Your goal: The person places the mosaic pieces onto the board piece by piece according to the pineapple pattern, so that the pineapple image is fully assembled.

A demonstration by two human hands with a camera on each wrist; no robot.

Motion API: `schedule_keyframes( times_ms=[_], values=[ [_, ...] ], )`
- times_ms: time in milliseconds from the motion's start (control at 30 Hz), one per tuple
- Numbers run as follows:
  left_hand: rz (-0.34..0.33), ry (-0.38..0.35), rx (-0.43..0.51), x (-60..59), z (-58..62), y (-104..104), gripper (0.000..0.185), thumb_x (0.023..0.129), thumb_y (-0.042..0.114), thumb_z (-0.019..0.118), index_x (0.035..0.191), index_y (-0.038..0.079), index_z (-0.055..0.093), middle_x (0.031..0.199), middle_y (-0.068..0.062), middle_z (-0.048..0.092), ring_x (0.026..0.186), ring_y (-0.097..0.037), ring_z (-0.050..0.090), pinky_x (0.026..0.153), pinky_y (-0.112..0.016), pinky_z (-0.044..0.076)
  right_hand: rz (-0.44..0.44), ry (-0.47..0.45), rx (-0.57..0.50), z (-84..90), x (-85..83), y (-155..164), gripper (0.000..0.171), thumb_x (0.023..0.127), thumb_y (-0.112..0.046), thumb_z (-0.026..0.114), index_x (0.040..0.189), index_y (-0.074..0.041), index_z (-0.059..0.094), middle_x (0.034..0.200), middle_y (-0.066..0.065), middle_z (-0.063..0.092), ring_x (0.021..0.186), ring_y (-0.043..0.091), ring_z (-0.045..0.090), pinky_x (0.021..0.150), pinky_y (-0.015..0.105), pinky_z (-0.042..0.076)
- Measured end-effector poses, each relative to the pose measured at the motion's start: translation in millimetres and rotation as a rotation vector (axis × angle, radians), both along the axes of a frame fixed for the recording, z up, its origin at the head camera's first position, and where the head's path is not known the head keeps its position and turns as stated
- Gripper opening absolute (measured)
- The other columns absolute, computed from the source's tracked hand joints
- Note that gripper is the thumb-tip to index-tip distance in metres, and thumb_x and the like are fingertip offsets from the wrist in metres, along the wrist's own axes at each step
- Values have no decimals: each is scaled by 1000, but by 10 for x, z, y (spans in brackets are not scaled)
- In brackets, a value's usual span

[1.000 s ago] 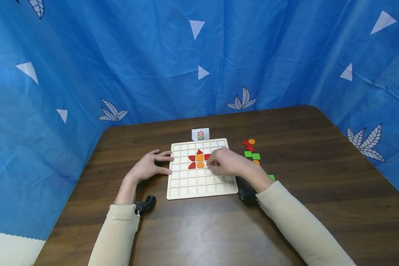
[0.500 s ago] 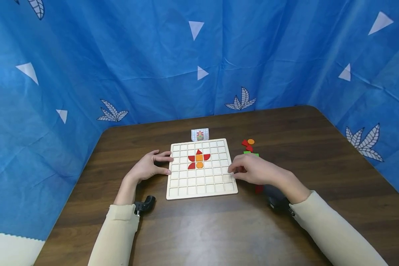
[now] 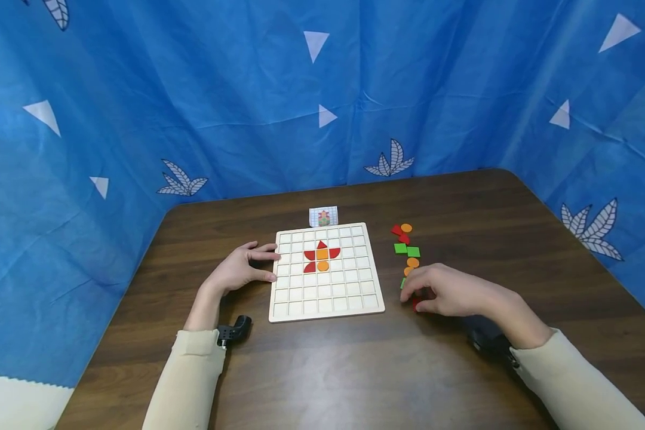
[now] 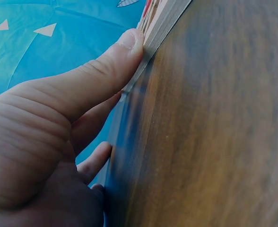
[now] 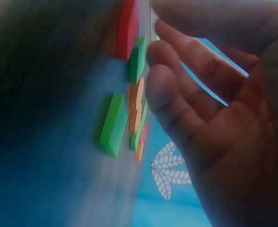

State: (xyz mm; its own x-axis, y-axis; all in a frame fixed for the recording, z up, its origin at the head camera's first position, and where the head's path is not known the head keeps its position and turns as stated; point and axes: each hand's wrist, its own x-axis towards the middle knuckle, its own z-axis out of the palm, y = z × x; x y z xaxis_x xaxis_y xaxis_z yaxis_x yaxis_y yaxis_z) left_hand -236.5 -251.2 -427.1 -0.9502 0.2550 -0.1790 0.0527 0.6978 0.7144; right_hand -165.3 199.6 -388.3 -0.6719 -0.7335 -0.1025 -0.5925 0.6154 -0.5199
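A pale gridded board (image 3: 301,294) lies on the table. On it several red pieces surround an orange square (image 3: 322,254), with an orange disc (image 3: 323,266) just below the square. My left hand (image 3: 239,269) touches the board's left edge with extended thumb and fingertips; the left wrist view shows the thumb (image 4: 122,54) against that edge. Right of the board, my right hand (image 3: 448,291) hovers low over loose pieces, fingers loosely bent and apart. Partly hidden beneath it is a red piece (image 3: 415,305), which appears in the right wrist view as a red block (image 5: 126,33) near the fingertips.
Green squares (image 3: 413,252), orange discs (image 3: 406,228) and red pieces (image 3: 404,238) lie in a loose column right of the board. A small card (image 3: 323,217) with a printed coloured grid pattern lies behind it. Blue curtain (image 3: 258,89) hangs beyond the table.
My right hand has moved right, from over the board to the loose pieces, uncovering the red piece right of the orange square. The left hand and the board stay put.
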Motion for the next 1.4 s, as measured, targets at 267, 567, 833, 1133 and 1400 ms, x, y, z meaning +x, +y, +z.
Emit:
schedule_keyframes(
  times_ms=[267, 567, 833, 1133, 1400],
  values=[
    [-2, 1, 6, 10, -1, -9, 51, 65, 43, 84, 114, 36, 69, 141, 18, 48, 147, -23, 6, 114, -61, 10, -11, -3, 57, -43, 7, 54, 28, 79, -12, 75, 98, -33, 71, 99, -17, 62, 87, 8, 54, 71, 22, 52],
    [4, -6, 3, -7, 0, 1, 51, 65, 44, 83, 113, 37, 69, 140, 19, 48, 147, -22, 6, 113, -63, 9, -73, 67, 37, -143, 19, 5, 21, 77, -27, 78, 97, -28, 72, 86, -14, 58, 71, 3, 51, 61, 18, 48],
    [4, -2, 1, -6, -8, -6, 51, 65, 44, 84, 113, 37, 69, 140, 19, 48, 147, -22, 6, 113, -62, 11, -119, 133, 48, -165, 24, -52, 10, 81, -30, 75, 89, -28, 70, 76, -19, 57, 65, 1, 50, 59, 17, 46],
    [8, -10, -2, -21, 2, 9, 50, 65, 43, 84, 113, 37, 69, 140, 19, 48, 147, -22, 6, 113, -62, 10, -68, 47, 57, -53, 57, 91, 22, 80, -20, 76, 98, -32, 70, 93, -15, 59, 76, 7, 52, 63, 19, 48],
    [4, -6, -5, -6, 5, 8, 51, 65, 44, 83, 114, 37, 69, 141, 18, 48, 147, -22, 7, 113, -62, 10, -12, -35, 72, -19, 65, 131, 33, 79, -4, 73, 101, -28, 71, 98, -12, 59, 79, 9, 54, 65, 18, 50]
  ],
)
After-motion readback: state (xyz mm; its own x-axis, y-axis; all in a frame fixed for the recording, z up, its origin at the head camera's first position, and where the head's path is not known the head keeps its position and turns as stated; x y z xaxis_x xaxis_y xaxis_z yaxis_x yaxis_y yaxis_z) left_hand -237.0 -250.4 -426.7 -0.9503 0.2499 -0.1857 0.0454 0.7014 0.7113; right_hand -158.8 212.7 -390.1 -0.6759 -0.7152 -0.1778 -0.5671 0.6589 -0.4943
